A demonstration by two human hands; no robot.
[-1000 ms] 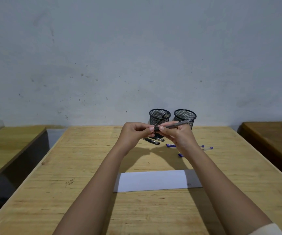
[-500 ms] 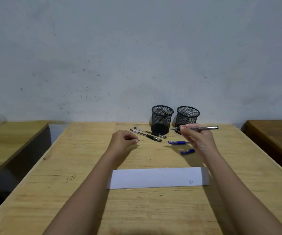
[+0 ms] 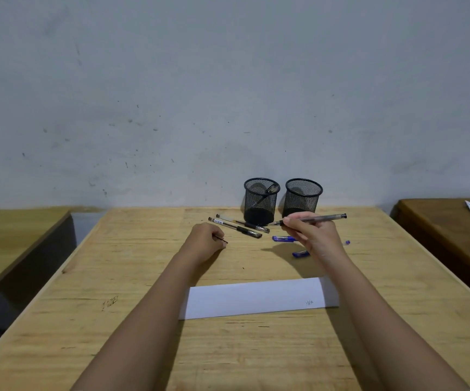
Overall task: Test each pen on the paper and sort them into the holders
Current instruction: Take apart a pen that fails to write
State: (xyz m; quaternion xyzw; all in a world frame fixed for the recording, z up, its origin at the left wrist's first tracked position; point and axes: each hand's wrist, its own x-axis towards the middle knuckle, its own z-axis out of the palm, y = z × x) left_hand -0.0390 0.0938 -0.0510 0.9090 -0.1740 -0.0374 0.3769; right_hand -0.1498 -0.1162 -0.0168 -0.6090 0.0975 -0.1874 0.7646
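On the pale wooden table (image 3: 115, 348) a white paper strip (image 3: 256, 299) lies crosswise. The right hand (image 3: 317, 235) pinches a clear-barrelled dark pen (image 3: 321, 218) near its tip, above the table before the right black mesh holder (image 3: 302, 197). The pen's long axis runs nearly level, tip pointing left. The left black mesh holder (image 3: 261, 204) contains one leaning pen (image 3: 270, 189); the other's contents are unclear. The left hand (image 3: 204, 241), fingers curled, pinches a thin dark piece (image 3: 221, 239) too small to identify.
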